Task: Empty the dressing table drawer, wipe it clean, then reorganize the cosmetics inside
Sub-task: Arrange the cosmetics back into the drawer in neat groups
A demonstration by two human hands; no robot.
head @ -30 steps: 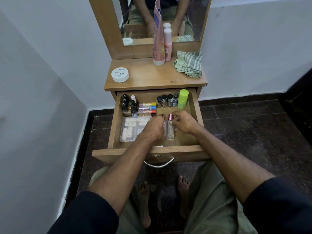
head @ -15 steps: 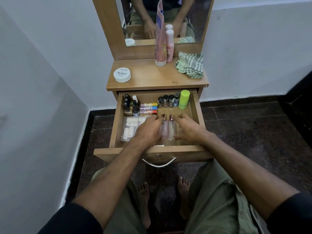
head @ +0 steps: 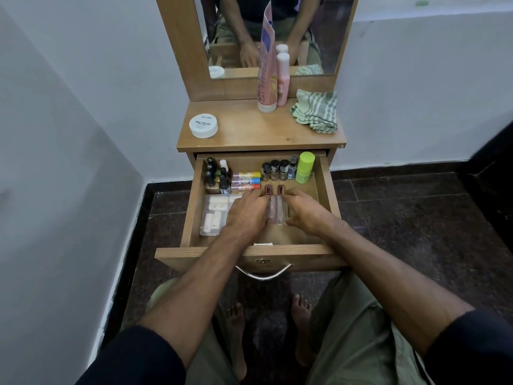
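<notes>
The wooden drawer (head: 305,250) of the dressing table is pulled out. Two clear bottles with rose caps (head: 277,209) lie side by side on its floor. My left hand (head: 245,215) touches their left side with straight fingers, and my right hand (head: 306,215) touches their right side the same way. A clear tray of white pieces (head: 212,218) sits front left, partly under my left hand. Along the back stand dark nail polish bottles (head: 213,176), coloured tubes (head: 247,180), small dark-capped jars (head: 274,169) and a green bottle (head: 304,167).
On the tabletop stand a white nail polish jar (head: 203,125), a tall pink tube (head: 266,70), a pink bottle (head: 282,79) and a folded green striped cloth (head: 315,111). A mirror (head: 319,31) rises behind. A white wall is close on the left; my knees sit under the drawer handle (head: 263,273).
A second ago both hands had curled fingers near the bottle caps. They have since flattened out along the two bottles' sides, and have barely moved in the last half second.
</notes>
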